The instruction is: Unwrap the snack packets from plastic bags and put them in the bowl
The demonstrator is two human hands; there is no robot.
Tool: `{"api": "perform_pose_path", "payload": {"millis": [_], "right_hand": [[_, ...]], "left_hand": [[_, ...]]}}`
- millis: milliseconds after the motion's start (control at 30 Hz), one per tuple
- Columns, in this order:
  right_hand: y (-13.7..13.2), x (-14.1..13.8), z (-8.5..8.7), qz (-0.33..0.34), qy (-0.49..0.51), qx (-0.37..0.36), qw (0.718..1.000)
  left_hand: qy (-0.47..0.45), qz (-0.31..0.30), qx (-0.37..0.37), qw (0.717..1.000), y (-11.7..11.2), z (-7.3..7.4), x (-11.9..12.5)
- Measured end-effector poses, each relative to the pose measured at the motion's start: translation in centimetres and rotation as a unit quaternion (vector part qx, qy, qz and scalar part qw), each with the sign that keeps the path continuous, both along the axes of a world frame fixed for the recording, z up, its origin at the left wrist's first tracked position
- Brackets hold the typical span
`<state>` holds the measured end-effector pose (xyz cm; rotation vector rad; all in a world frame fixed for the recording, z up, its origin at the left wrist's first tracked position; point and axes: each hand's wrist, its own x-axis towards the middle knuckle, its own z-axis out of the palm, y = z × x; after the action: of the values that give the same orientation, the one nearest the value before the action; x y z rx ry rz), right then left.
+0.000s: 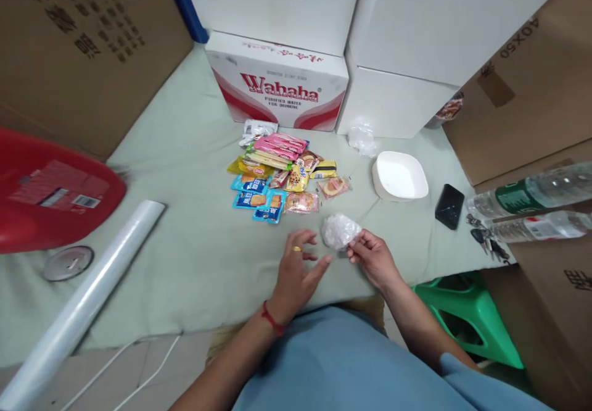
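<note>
The right hand (372,257) pinches a crumpled clear plastic bundle (341,231) between thumb and fingers at its right side, holding it above the worktop (198,287), in from the middle of the near edge. The left hand (296,272), just beside it, is empty, its fingers loosely curled and the thumb pointing toward the bundle.

Directly beyond the bundle, a heap of snack packets (296,179) blocks the way to the far edge, where a Wahaha carton (282,90) and white boxes (398,99) form a wall. A wad of clear film (363,139) lies at the foot of these boxes. Toward the right edge sit a white bowl (400,176) and a black case (449,206); keys (488,241) and two clear bottles (531,195) crowd the near right corner, with a brown carton (522,102) behind. Below the near edge on that side is a green stool (490,324).

At the left, a long roll of film (106,281) slants across the near edge, beside a round lid (68,263) and a red container (55,195). A large brown box (83,47) closes off the far left corner.
</note>
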<state>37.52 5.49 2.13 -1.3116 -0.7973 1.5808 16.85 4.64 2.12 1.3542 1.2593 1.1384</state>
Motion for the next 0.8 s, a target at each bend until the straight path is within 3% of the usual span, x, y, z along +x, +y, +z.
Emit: {"api": "perform_pose_path", "payload": {"millis": [100,200,267,333,400,467,533,633,700,800], "right_hand": [[0.2,-0.2,0.5,0.070,-0.044,0.039,0.996],[1.5,1.3,1.6,0.121,-0.171,0.104,0.972],[2.9,2.6,2.6,0.121,-0.292,0.176,0.933],[4.5,3.5,3.7,0.098,-0.385,0.247,0.884],[6.3,3.7,5.0,0.082,-0.432,0.300,0.846],[7.7,3.5,6.3,0.096,-0.444,0.332,0.827],[8.4,3.1,7.2,0.111,-0.417,0.332,0.839],[8.2,2.2,7.4,0.108,-0.287,0.255,0.917],[7.2,1.2,6.6,0.106,-0.172,0.168,0.965],[5.1,-0.8,4.7,0.139,-0.086,0.074,0.984]], "left_hand": [[-0.015,-0.037,-0.042,0.998,1.1,-0.3,1.4],[-0.021,0.007,-0.094,0.995,1.6,-0.8,0.6],[-0.027,0.035,-0.113,0.993,1.5,-0.7,-0.3],[-0.028,0.021,-0.102,0.994,1.2,-0.4,-1.0],[-0.034,-0.002,-0.078,0.996,0.8,-0.1,-1.1],[-0.078,-0.005,-0.078,0.994,0.4,0.2,-1.0],[-0.171,0.019,-0.116,0.978,0.2,0.5,-1.0],[-0.290,0.061,-0.165,0.941,0.0,0.7,-1.4],[-0.319,0.058,-0.171,0.930,-0.1,0.8,-1.7],[-0.332,0.051,-0.197,0.921,-0.3,0.4,-1.8]]}}
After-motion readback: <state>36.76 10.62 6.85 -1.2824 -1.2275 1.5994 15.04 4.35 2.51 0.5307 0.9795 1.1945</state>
